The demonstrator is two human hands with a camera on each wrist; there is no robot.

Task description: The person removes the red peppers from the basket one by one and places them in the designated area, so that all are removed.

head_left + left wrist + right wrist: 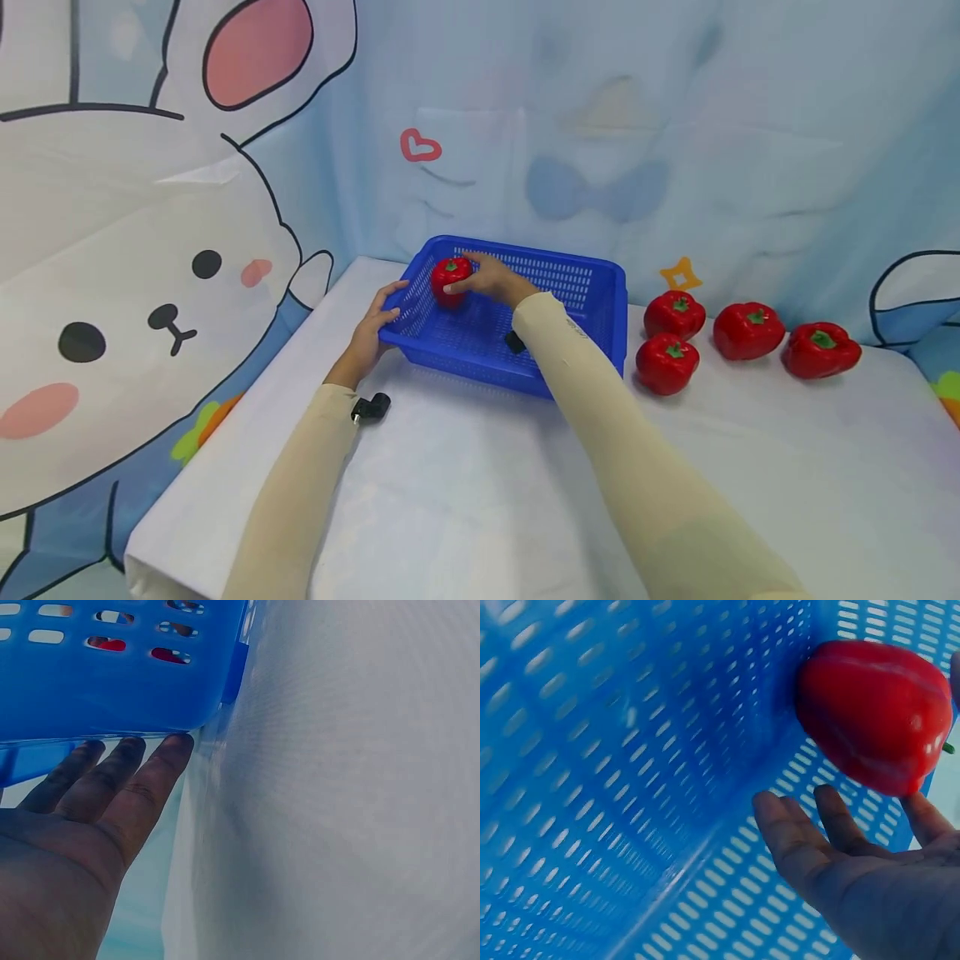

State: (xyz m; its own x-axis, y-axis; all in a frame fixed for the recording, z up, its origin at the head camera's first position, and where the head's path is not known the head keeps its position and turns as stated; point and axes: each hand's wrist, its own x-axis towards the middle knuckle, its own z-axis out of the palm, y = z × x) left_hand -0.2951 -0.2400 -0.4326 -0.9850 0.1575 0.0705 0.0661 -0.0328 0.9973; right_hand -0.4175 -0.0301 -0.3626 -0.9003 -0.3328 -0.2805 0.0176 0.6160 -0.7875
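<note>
A blue plastic basket (517,367) with slotted walls stands on the white table. My right hand (491,279) reaches inside it and pinches a red bell pepper (448,292) near the left end. In the right wrist view, one finger and the thumb, partly cut off, touch the pepper (874,712), while the other fingers (787,825) stand apart from it. My left hand (366,337) holds the basket's left rim. The left wrist view has several fingers (142,795) extended under the rim, with red glimpsed through the slots.
Right of the basket lie several more bell peppers: two close together, one behind (675,314) and one in front (667,364), then others (748,331) farther right. A patterned cloth (480,183) hangs behind the white table (450,500).
</note>
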